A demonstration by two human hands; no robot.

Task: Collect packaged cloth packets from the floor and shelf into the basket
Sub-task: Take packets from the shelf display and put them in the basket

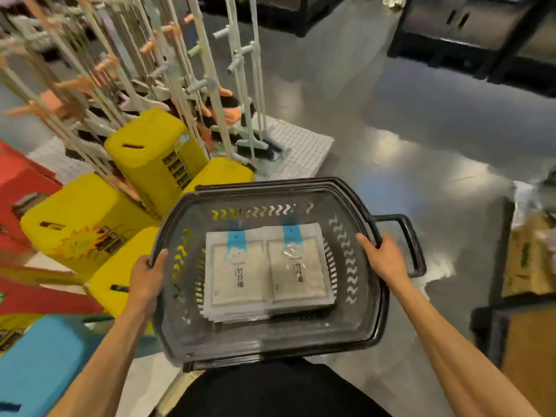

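Currently you grip the basket rim with your left hand and right hand curled on opposite sides, 2 stacks of cloth packets lying flat between them, long axes pointing away from you, roughly equidistant from either hand.

Floor: grey, glossy, with bright light reflections. Directly on it, centre-left: a white grid platform bearing upright long-handled mops. Left of the platform: yellow plastic stools; their footing is hidden. Right edge: cardboard boxes standing on the floor. Far end: dark shelving units, well apart from the platform.
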